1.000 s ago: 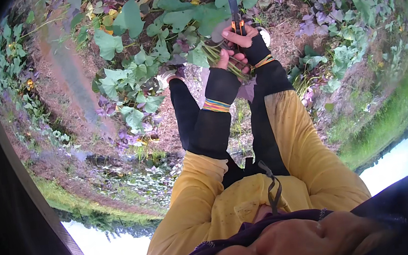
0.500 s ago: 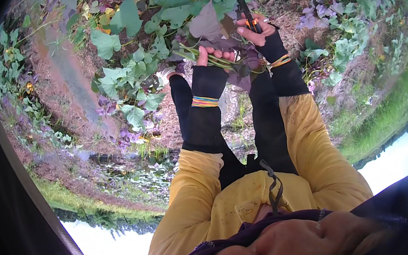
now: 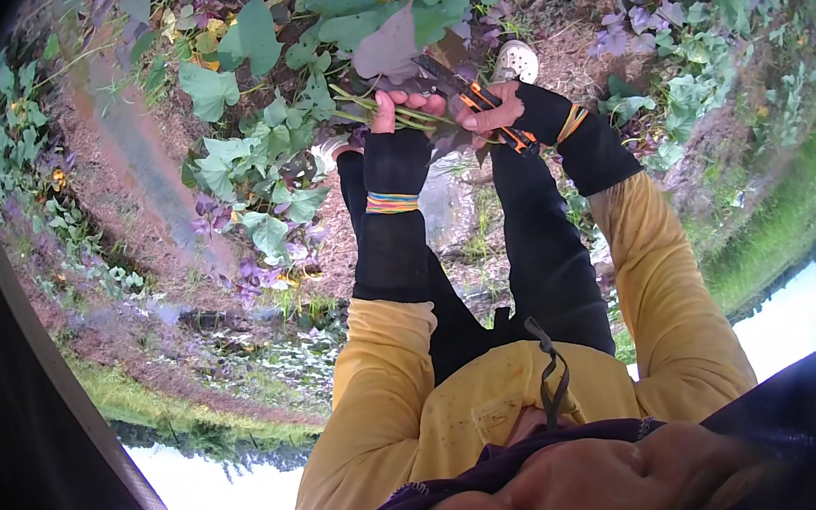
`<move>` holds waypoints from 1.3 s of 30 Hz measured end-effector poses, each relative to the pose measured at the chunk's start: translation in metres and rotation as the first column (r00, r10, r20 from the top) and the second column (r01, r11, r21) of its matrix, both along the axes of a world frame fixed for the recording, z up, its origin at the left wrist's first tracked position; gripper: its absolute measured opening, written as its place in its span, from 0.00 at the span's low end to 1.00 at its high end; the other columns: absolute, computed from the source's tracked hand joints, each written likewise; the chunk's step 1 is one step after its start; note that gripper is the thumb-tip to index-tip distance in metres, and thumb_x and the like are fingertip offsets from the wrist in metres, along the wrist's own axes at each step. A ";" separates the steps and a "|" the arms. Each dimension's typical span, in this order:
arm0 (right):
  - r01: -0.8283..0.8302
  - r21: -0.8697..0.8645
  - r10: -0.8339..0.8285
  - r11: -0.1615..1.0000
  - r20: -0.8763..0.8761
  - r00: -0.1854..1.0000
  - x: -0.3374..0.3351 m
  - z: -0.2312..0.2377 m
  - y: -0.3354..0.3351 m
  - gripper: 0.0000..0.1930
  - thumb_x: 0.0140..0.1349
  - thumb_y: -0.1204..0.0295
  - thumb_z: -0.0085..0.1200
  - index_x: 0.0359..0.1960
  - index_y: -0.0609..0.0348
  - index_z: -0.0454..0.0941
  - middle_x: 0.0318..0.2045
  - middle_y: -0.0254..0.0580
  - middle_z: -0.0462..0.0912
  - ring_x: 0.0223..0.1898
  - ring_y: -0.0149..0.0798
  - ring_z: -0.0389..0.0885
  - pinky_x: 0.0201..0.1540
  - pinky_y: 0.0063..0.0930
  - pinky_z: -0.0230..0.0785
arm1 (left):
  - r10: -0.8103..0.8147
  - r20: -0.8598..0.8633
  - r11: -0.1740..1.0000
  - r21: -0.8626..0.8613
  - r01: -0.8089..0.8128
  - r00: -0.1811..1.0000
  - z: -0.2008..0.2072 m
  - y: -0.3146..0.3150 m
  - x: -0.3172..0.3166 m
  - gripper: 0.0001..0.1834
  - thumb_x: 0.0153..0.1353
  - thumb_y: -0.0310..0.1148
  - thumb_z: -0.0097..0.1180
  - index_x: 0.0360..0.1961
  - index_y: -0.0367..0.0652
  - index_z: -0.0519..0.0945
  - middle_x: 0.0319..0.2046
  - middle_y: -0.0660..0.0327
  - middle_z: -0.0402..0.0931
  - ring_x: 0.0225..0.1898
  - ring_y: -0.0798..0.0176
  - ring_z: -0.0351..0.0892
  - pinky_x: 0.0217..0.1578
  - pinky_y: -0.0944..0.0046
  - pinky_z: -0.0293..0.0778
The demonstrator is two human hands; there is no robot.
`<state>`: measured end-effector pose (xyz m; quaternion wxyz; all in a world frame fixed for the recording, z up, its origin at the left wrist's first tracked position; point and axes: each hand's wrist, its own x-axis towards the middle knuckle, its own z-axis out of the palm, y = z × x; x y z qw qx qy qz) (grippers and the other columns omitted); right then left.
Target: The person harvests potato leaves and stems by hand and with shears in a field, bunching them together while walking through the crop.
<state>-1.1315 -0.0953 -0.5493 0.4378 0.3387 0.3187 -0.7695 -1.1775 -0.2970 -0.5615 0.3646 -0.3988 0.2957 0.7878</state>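
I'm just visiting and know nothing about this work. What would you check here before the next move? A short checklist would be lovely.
1. Left hand has a grip on the green stems: ok.
2. Right hand has a grip on the black-and-orange tool: ok.
3. Wide gap between the two hands: not ok; they look almost together.
4. Sharp edge of the tool covered: cannot tell; too small and blurred.
5. Coloured bands around both black cuffs: ok, one on each.
6. Dark drawstring clear of the hands: ok, it hangs by the chest.
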 end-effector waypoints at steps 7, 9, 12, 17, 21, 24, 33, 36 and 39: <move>-0.266 0.770 0.711 0.580 -0.319 0.627 -0.001 -0.013 0.000 0.11 0.47 0.74 0.60 0.34 0.54 0.78 0.30 0.38 0.77 0.32 0.40 0.77 0.36 0.29 0.66 | 0.045 0.029 0.991 0.125 -0.048 0.999 -0.001 0.002 0.003 0.15 0.67 0.44 0.46 0.36 0.42 0.71 0.31 0.58 0.73 0.38 0.56 0.75 0.50 0.51 0.70; 0.057 0.865 0.755 0.498 -0.465 0.463 -0.011 -0.007 0.004 0.12 0.43 0.74 0.60 0.33 0.53 0.78 0.30 0.37 0.76 0.33 0.42 0.75 0.37 0.30 0.66 | 0.040 0.098 0.994 0.093 -0.049 0.994 0.002 0.000 0.004 0.15 0.67 0.44 0.45 0.35 0.42 0.71 0.31 0.59 0.73 0.38 0.57 0.75 0.50 0.51 0.70; 0.464 0.797 0.808 0.387 -0.535 0.246 -0.011 -0.018 -0.002 0.16 0.36 0.73 0.58 0.32 0.50 0.78 0.32 0.36 0.73 0.35 0.44 0.71 0.38 0.35 0.64 | 0.054 0.217 0.987 0.135 -0.084 0.975 0.001 -0.005 0.003 0.13 0.67 0.43 0.45 0.36 0.45 0.72 0.31 0.63 0.72 0.39 0.59 0.74 0.54 0.50 0.68; 0.095 0.742 0.401 0.664 -0.460 0.792 0.033 -0.041 -0.044 0.12 0.51 0.69 0.61 0.38 0.54 0.78 0.29 0.35 0.76 0.33 0.36 0.75 0.36 0.27 0.66 | 0.143 0.242 0.951 0.235 -0.201 0.960 0.000 -0.013 0.001 0.13 0.67 0.44 0.44 0.34 0.47 0.72 0.36 0.65 0.76 0.45 0.60 0.76 0.53 0.50 0.68; 0.068 0.365 -0.010 0.928 -0.160 0.987 0.048 -0.006 -0.073 0.13 0.57 0.70 0.59 0.43 0.62 0.78 0.27 0.26 0.77 0.28 0.21 0.71 0.33 0.17 0.65 | 0.272 0.188 0.934 0.184 -0.305 0.944 -0.004 -0.024 0.000 0.13 0.67 0.46 0.45 0.33 0.48 0.72 0.37 0.65 0.77 0.45 0.61 0.77 0.55 0.48 0.67; 0.207 0.292 -0.210 0.934 -0.021 0.978 0.053 0.014 -0.079 0.14 0.57 0.74 0.59 0.46 0.62 0.78 0.28 0.29 0.78 0.29 0.21 0.73 0.32 0.15 0.65 | 0.375 0.243 0.866 0.254 -0.432 0.895 -0.014 -0.039 0.001 0.14 0.67 0.47 0.44 0.33 0.49 0.71 0.26 0.66 0.71 0.27 0.64 0.73 0.44 0.54 0.72; 0.144 0.183 -0.091 0.973 -0.271 0.958 0.009 0.017 -0.031 0.13 0.56 0.65 0.62 0.36 0.62 0.79 0.24 0.30 0.78 0.28 0.23 0.74 0.32 0.18 0.66 | -0.352 0.095 0.875 0.386 0.292 0.931 0.040 0.001 0.047 0.17 0.68 0.46 0.41 0.34 0.42 0.70 0.20 0.61 0.66 0.16 0.68 0.60 0.21 0.68 0.59; 0.141 0.051 -0.129 0.989 -0.185 0.974 0.013 0.020 -0.018 0.10 0.55 0.67 0.61 0.32 0.60 0.78 0.23 0.29 0.76 0.26 0.22 0.72 0.29 0.18 0.63 | -0.465 0.074 0.822 0.406 0.400 0.882 0.075 0.022 0.030 0.15 0.69 0.43 0.40 0.38 0.42 0.72 0.20 0.59 0.70 0.14 0.67 0.59 0.19 0.67 0.57; 0.150 -0.017 -0.151 0.989 -0.187 0.971 0.028 -0.004 -0.024 0.08 0.56 0.68 0.60 0.30 0.59 0.77 0.23 0.28 0.75 0.24 0.22 0.70 0.27 0.17 0.61 | -0.448 0.058 0.760 0.550 0.346 0.892 0.064 0.023 0.042 0.16 0.70 0.44 0.37 0.37 0.45 0.72 0.16 0.65 0.65 0.12 0.70 0.56 0.19 0.68 0.55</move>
